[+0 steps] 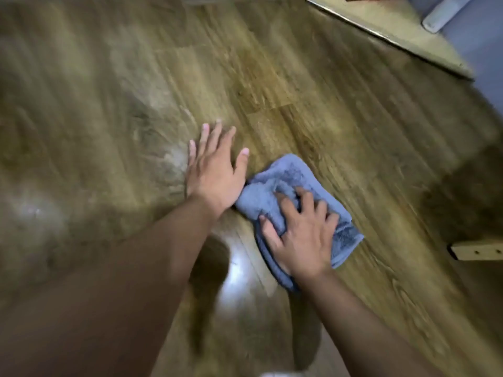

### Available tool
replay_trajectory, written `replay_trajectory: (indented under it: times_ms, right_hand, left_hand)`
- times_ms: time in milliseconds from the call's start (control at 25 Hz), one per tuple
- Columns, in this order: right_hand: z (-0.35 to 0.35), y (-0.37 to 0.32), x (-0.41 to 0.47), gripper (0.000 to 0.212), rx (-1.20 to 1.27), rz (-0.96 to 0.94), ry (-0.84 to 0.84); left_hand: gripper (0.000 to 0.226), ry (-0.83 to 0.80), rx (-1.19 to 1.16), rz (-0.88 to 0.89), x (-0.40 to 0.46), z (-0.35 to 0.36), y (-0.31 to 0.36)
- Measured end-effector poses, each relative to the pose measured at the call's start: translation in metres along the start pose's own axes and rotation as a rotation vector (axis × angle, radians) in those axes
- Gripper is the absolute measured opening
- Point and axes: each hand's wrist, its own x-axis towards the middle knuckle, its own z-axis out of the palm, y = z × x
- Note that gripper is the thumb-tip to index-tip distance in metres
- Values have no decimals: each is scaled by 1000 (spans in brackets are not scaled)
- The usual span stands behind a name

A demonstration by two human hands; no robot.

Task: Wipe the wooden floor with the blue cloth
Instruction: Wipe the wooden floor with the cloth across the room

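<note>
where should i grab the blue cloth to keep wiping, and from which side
Come from above onto the bunched middle of the blue cloth, where the right hand already presses with curled fingers. It lies crumpled and flat on the wooden floor, so its edges offer little to hold. The left hand rests flat beside it.

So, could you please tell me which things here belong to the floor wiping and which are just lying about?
Part of the job:
- blue cloth, gripped by the right hand
- wooden floor
- left hand, flat on the floor beside the cloth

Just lying about:
- pale wooden piece at the right edge
- grey object at the top right, too blurred to identify
</note>
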Motion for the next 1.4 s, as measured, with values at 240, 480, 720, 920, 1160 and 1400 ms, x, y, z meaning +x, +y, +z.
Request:
replay_trajectory:
  times_ms: [240, 480, 720, 920, 1160, 1400]
  right_hand:
    - [29, 37, 110, 53, 39, 163, 71]
    - [31, 39, 147, 52, 60, 214, 74]
    - [26, 43, 141, 52, 116, 191, 83]
    - [33, 41, 142, 52, 91, 212, 98]
    - [31, 41, 145, 53, 85, 194, 87]
    - [28, 41, 144, 53, 87, 156, 77]
  left_hand:
    - [62, 111, 376, 13, 9, 28, -6]
    - [63, 23, 359, -54, 6, 22, 1]
    - [63, -13, 341, -69, 7, 18, 10]
    - [69, -98, 359, -86, 37, 1, 10]
    - [146, -435, 229, -557, 102, -41, -21]
    - [144, -648, 128, -551, 106, -58, -30]
